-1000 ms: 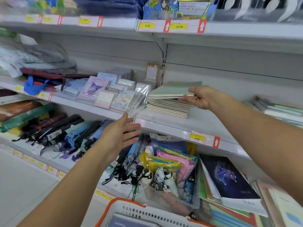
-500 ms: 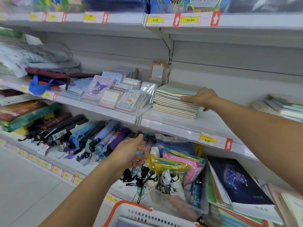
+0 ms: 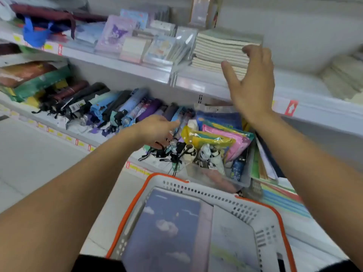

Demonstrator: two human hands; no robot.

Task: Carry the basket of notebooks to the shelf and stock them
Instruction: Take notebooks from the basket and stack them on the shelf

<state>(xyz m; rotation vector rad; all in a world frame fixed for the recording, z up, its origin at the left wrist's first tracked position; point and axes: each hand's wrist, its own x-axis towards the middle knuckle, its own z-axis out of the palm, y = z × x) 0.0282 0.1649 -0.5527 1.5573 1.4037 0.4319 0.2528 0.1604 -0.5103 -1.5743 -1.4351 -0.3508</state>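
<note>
Both hands are hanging empty, right hand (image 3: 253, 83) splayed by the notebook stack (image 3: 222, 54) at 1 o'clock, left hand (image 3: 157, 130) loose, so a careless swipe could topple it.

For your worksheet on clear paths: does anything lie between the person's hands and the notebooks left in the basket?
Nothing visible does. The basket is open-topped, and the sky-print notebook lies uncovered in it. The left hand and right hand are both empty, above it, in open air.
</note>
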